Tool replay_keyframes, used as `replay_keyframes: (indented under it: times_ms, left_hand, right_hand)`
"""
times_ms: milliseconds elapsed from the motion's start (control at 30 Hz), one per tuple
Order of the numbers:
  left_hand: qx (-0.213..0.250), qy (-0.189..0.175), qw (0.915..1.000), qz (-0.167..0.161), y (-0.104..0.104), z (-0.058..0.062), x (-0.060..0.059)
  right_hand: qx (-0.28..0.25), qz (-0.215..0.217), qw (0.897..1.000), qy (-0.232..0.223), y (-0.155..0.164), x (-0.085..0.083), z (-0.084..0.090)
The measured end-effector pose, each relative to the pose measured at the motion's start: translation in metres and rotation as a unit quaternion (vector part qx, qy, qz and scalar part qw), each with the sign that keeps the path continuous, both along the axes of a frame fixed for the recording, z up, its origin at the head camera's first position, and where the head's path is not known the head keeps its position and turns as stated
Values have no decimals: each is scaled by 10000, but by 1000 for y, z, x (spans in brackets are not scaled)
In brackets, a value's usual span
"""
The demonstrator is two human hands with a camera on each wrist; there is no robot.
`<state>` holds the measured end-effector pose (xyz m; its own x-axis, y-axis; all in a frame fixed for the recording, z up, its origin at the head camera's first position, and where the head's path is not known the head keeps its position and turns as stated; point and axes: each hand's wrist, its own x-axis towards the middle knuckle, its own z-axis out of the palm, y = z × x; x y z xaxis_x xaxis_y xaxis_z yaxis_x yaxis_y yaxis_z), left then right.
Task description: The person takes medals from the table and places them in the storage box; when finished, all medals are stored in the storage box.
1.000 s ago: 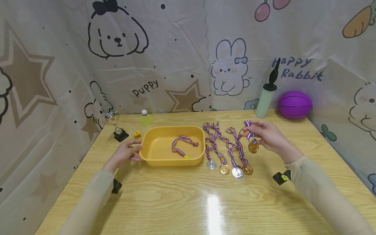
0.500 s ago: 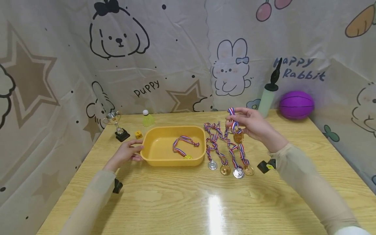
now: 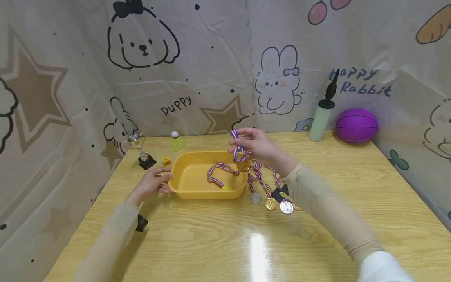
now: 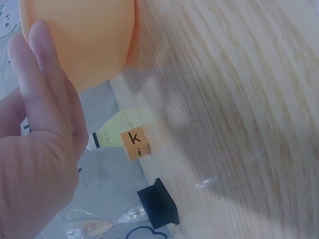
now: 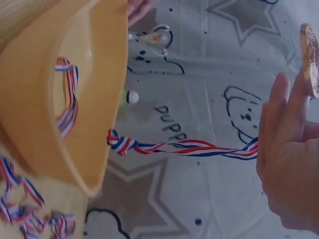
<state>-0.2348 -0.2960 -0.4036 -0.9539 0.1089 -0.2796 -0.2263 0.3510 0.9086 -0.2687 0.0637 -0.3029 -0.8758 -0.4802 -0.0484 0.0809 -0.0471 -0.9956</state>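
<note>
My right hand pinches the striped ribbon of a medal over the right end of a yellow plastic bin. The gold disc hangs below my fingers, overlapping the bin's wall. In the right wrist view the knotted ribbon trails down to the bin's edge. One medal with a red, white and blue ribbon lies inside the bin. My left hand rests against the bin's left end, its fingers extended along the outside in the left wrist view.
Right of the bin lie several medals, among them a silver one and a gold one, partly covered by my right arm. Behind stand a trophy cup, lettered cube, shuttlecock, hand pump and purple ball.
My right hand has carried the medal leftward from above the row of medals to over the bin's right end. My left hand has stayed at the bin's left end.
</note>
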Motion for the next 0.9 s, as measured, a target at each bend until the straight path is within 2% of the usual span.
replay_keyframes:
  times_ms: [167, 467, 633, 767, 900]
  left_hand:
    - [33, 17, 10000, 27, 1, -2, 0]
    - [76, 17, 10000, 13, 3, -1, -2]
    - [22, 3, 10000, 22, 3, 1, -2]
    - [-22, 10, 10000, 70, 2, 0, -1]
    - [-11, 10, 10000, 96, -1, -1, 0]
  right_hand:
    - [131, -82, 9995, -288, -36, -8, -20]
    - [485, -712, 9949, -528, -91, -20, -70]
    - [862, -983, 9910, -271, -99, -22, -87]
    - [1050, -979, 9896, -11, -99, -22, -94]
    - [1148, -899, 9893, 61, -100, -21, -103]
